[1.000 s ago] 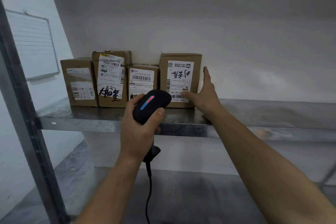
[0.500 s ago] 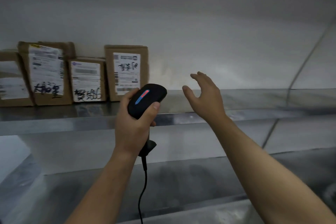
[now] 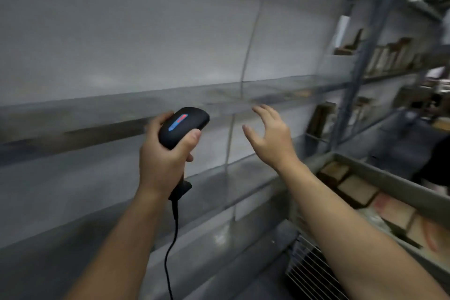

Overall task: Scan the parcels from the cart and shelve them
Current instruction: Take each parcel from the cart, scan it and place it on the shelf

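Observation:
My left hand (image 3: 162, 162) grips a black corded barcode scanner (image 3: 183, 126) with a lit red and blue strip, held up in front of the metal shelf (image 3: 97, 114). My right hand (image 3: 272, 137) hangs in the air to the scanner's right, fingers relaxed and spread, holding nothing. At the lower right is the cart (image 3: 379, 175), with several cardboard parcels (image 3: 356, 189) lying inside it. The picture is blurred by head motion.
A grey upright post (image 3: 365, 56) stands at the right end of the shelf unit. Beyond it, more shelves (image 3: 394, 56) carry rows of brown parcels. A wire grille (image 3: 309, 273) forms the cart's near side. A lower shelf (image 3: 219, 192) runs below my hands.
The view has swung right: the four shelved parcels have left the frame and the cart has come in. My right hand left the parcel and hangs free. The scanner stays in my left hand.

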The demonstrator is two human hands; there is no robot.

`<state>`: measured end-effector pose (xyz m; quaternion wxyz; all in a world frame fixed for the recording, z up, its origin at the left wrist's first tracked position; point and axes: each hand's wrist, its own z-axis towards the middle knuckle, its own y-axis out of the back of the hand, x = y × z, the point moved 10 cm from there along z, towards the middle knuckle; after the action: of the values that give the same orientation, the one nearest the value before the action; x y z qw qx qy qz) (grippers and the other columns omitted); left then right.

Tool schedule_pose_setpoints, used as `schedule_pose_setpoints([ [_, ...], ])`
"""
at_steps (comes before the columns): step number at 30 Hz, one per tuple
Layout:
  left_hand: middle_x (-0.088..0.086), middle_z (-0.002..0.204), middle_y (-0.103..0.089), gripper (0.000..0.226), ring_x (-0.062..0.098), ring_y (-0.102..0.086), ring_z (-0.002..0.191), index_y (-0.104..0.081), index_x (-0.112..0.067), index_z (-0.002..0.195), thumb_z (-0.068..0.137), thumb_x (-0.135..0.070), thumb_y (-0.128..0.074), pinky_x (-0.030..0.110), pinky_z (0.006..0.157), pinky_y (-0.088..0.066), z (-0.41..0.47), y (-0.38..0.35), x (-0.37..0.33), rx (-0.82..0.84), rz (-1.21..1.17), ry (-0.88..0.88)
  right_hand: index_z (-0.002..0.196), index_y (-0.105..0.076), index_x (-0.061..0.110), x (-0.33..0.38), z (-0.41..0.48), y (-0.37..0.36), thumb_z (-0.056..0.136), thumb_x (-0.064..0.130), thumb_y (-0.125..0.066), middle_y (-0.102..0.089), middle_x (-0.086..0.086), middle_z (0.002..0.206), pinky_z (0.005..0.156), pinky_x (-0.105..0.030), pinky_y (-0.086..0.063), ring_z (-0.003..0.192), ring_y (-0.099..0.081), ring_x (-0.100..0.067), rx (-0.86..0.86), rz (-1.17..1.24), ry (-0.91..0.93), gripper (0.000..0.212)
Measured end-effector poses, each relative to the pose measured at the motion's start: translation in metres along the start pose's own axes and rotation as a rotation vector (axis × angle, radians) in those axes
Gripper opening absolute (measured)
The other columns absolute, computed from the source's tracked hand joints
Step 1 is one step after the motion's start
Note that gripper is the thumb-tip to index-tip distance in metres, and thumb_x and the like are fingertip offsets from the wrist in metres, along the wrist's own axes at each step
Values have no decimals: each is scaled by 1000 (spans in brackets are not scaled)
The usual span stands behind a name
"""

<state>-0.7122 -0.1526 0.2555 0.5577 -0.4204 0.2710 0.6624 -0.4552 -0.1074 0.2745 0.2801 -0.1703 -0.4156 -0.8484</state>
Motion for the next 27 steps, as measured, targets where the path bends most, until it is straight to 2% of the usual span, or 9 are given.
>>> schedule_pose_setpoints([
  [3, 10, 99, -71, 58, 19, -63, 55, -58, -25, 126, 73, -38, -78, 24, 55, -51, -9, -56, 14, 70, -15, 40, 148, -47, 17, -58, -17, 29, 98, 39, -61, -40, -5, 157, 116, -31, -25, 148, -30, -19, 18, -71, -70, 56],
  [7, 5, 98, -73, 46, 20, -65, 59, -57, -43, 112, 72, -39, -78, 26, 58, -52, -26, -124, 30, 183, -30, 89, 147, -47, 14, -114, -37, 64, 98, 36, -61, -41, -8, 156, 120, -34, -23, 148, -30, -19, -14, -100, -155, 56],
  [10, 9, 102, -72, 54, 21, -64, 57, -58, -37, 118, 69, -43, -79, 26, 58, -53, -36, -168, 44, 255, -40, 129, 145, -51, 13, -152, -53, 82, 96, 41, -60, -45, -9, 153, 121, -36, -25, 147, -33, -22, -44, -111, -227, 58],
  [13, 10, 102, -72, 58, 20, -63, 55, -56, -28, 126, 72, -39, -77, 23, 56, -52, -46, -211, 60, 335, -41, 154, 145, -50, 14, -192, -70, 96, 95, 44, -58, -44, -9, 154, 122, -40, -26, 148, -32, -23, -61, -119, -316, 59],
  [17, 6, 101, -71, 56, 16, -63, 57, -55, -32, 124, 72, -39, -77, 26, 59, -54, -53, -263, 88, 435, -47, 205, 147, -48, 14, -241, -86, 105, 98, 36, -62, -41, -8, 156, 122, -37, -24, 148, -30, -22, -70, -135, -416, 55],
  [23, -5, 97, -71, 44, 15, -66, 62, -57, -45, 109, 71, -38, -79, 34, 59, -57, -46, -342, 139, 544, -74, 259, 150, -44, 19, -320, -92, 106, 99, 41, -57, -36, -3, 159, 121, -35, -22, 149, -27, -17, -69, -179, -559, 57],
  [27, -14, 91, -72, 42, 16, -64, 55, -58, -46, 107, 71, -39, -79, 35, 59, -56, -28, -390, 179, 591, -68, 294, 152, -40, 24, -371, -80, 97, 99, 45, -54, -34, 2, 160, 119, -35, -23, 148, -26, -15, -50, -215, -635, 58],
])
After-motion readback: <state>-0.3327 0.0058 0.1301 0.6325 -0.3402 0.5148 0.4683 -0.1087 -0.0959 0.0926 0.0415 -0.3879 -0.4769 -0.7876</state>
